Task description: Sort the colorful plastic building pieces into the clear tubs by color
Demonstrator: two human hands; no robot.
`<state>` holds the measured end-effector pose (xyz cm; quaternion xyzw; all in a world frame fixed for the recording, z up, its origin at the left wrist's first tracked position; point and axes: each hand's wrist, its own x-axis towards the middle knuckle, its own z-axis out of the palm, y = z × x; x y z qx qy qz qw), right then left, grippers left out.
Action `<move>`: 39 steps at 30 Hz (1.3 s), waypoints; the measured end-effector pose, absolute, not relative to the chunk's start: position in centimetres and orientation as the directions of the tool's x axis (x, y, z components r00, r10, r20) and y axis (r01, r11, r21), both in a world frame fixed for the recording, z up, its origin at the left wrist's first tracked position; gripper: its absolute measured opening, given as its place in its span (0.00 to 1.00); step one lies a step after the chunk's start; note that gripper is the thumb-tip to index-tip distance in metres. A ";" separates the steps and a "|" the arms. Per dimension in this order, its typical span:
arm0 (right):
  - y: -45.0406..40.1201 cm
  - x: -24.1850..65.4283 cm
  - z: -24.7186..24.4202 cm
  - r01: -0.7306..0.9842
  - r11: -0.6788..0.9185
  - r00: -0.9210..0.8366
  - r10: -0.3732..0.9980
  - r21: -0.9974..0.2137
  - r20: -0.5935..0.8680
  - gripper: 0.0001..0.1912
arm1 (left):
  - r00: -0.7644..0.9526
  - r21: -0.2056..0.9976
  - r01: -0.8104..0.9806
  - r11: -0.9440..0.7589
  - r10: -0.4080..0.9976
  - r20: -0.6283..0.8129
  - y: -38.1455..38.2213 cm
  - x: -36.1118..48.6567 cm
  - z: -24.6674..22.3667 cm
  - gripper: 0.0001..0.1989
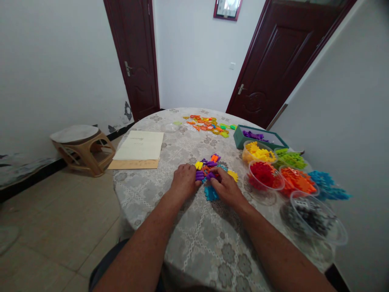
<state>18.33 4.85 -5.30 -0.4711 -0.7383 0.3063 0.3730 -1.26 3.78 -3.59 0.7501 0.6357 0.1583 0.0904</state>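
Note:
A cluster of coloured plastic building pieces lies on the table between my hands. Closed around its left side, my left hand (184, 181) has its fingers against ridged purple pieces (199, 175). My right hand (227, 187) pinches another purple piece (210, 176) at the cluster's near right part. Just beyond them are a yellow piece (199, 165) and an orange one (215, 157). A flat blue piece (210, 194) sits below my right fingers, and a flat yellow piece (233, 175) lies beyond that hand. My fingers partly cover the joints between pieces.
Tubs of yellow (258, 152), red (263, 176), orange (298, 181) and black pieces (314, 217) line the right side. Purple pieces fill a green box (240, 139). Mixed pieces (206, 125) are scattered at the back. An open notebook (139, 146) lies left.

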 end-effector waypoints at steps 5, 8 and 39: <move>4.8 18.0 -5.0 0.155 0.207 -0.245 0.955 -0.966 0.165 0.14 | 0.144 0.336 0.918 -0.210 0.967 0.210 3.4 -1.6 -3.0 0.20; 4.3 17.4 -4.6 -0.053 0.097 -0.308 0.945 -0.994 0.109 0.15 | 0.168 0.282 0.927 -0.248 0.945 0.281 2.5 -1.3 -2.7 0.20; 5.0 17.6 -5.5 -0.206 -0.129 -0.339 0.939 -0.970 -0.053 0.16 | 0.195 0.229 0.956 -0.183 0.980 -0.030 3.8 -6.4 -3.0 0.16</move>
